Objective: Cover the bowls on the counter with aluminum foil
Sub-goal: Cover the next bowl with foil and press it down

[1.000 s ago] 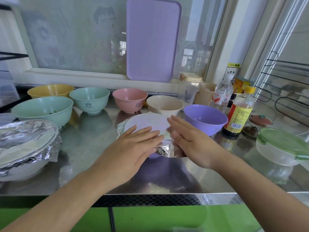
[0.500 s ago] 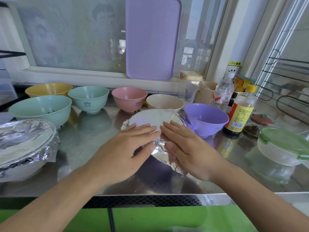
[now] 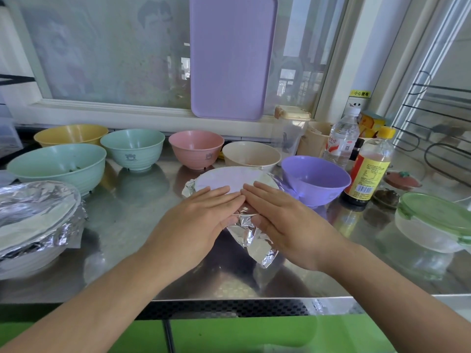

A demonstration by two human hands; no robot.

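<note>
Foil (image 3: 251,231) hangs loose off the bowl's near rim between our flat, spread left hand (image 3: 201,217) and right hand (image 3: 285,220).

A steel counter (image 3: 132,225) is carrying 8 bowls (image 3: 196,149), 2 bottles (image 3: 369,169) and a lidded container (image 3: 433,225).

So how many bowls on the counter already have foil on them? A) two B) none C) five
A: the large white bowl at far left wears crumpled foil, and both hands press foil over the middle bowl; the rest stand uncovered.
</note>
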